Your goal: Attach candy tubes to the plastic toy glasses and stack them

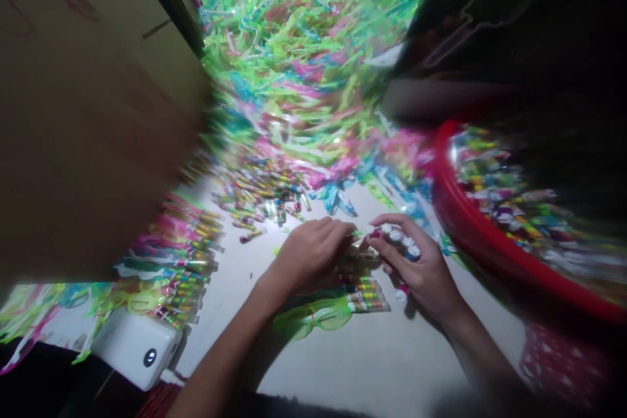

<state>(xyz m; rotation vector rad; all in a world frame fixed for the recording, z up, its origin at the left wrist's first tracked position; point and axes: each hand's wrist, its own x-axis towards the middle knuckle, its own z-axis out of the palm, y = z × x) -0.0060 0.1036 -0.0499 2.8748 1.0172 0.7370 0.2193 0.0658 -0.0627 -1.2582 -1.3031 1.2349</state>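
Down at the bottom left of the frame, a white power bank [132, 346] sits by the table [343, 369]. Low in the middle lie see-through green toy glasses [333, 317], with little filled tubes [367, 300] just beside them. Past those, the right hand [425, 268] has its fingers curled around a bunch of white-topped tubes [396, 236]. The left hand [316, 245] is close by, fingers bent down; I can't tell if they pinch anything. The step now looks like working through that handful with both hands close together. I think the next move calls for a soft, steady hold so none roll away. Farther up, loose tubes [259, 189] make a messy pile. On the right stands a red tub [443, 189] with more inside. At the top is a big, blurry heap of bright strips [313, 78].
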